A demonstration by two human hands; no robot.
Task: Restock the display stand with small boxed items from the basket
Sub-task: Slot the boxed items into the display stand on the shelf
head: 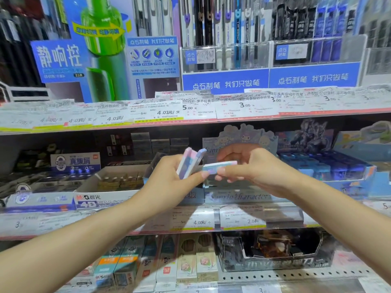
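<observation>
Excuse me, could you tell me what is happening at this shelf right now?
A person is restocking stationery. The left hand grips a small fan of pastel boxes, held upright. The right hand pinches one more pastel box, lying flat, right beside that fan. Both hands hover in front of the cartoon-character display stand on the middle shelf; that box is not yet placed. The basket is not in view.

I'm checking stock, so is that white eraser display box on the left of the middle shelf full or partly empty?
Partly empty. The white eraser box shows bare inner walls above one low row of erasers; exact count cannot be told.
</observation>
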